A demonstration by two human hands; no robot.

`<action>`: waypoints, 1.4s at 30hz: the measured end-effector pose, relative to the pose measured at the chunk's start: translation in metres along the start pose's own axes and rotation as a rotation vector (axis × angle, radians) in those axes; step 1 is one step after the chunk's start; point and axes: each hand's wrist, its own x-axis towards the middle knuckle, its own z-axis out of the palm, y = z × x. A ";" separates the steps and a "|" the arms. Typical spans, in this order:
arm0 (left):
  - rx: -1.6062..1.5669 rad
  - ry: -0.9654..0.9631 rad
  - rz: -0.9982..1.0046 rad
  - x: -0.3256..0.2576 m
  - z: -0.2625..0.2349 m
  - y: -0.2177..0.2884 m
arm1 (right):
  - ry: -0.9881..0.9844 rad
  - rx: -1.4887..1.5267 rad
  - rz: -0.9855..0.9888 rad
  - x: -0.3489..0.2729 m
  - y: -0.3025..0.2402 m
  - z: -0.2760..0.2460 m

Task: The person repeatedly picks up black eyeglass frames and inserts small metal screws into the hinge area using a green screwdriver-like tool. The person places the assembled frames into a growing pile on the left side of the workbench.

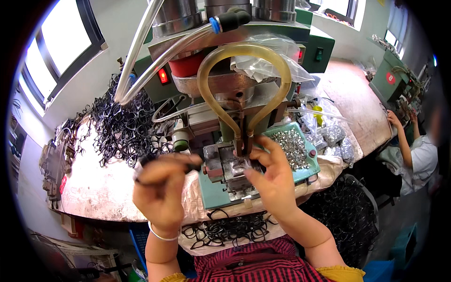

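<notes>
Two hands: L point(162, 190) grips blk item point(193, 167), R point(276, 181) half-spread by jig point(236, 168).

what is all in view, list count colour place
press machine: one, green and silver, top centre
hose: one, amber, centre
fixture: one, silver, under hose
tray: one, green, right of fixture
metal parts: many, silver, in tray
eyeglass frames: many, black, left and front
plastic bags: several, clear, beside tray
worktable: one, pale, beneath machine
windows: several, white, top
worker: one, white sleeve, far right
left fingers: several, bare, around blurred black item
right fingers: several, bare, by fixture
</notes>
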 end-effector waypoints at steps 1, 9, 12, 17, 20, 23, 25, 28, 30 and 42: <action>0.050 -0.132 -0.001 -0.006 -0.003 0.006 | -0.034 -0.125 -0.046 -0.004 -0.006 -0.003; 0.269 -0.473 0.397 -0.042 0.022 -0.030 | 0.448 -0.650 -0.123 0.015 0.063 -0.125; 0.184 -0.434 0.367 -0.042 0.021 -0.034 | 0.377 -0.723 -0.039 -0.019 0.081 -0.165; 0.167 -0.366 0.335 -0.062 0.026 -0.038 | 0.154 -1.330 -0.020 -0.030 0.045 -0.123; 0.287 -0.280 0.276 -0.080 0.021 -0.034 | 0.153 -1.306 -0.200 -0.010 0.064 -0.128; 0.554 0.199 0.011 -0.100 -0.011 -0.081 | 0.167 -1.251 -0.324 -0.008 0.060 -0.112; 0.588 0.149 -0.206 -0.080 -0.026 -0.116 | 0.169 -1.208 -0.320 -0.004 0.060 -0.107; 0.709 -0.068 -0.354 -0.056 -0.020 -0.175 | 0.192 -1.043 -0.299 0.010 0.073 -0.106; 0.701 0.007 -0.313 -0.032 -0.023 -0.188 | 0.203 -0.943 -0.218 0.013 0.071 -0.100; 1.469 -0.050 -0.858 -0.064 -0.128 -0.238 | 0.251 -0.637 -0.053 0.017 0.090 -0.122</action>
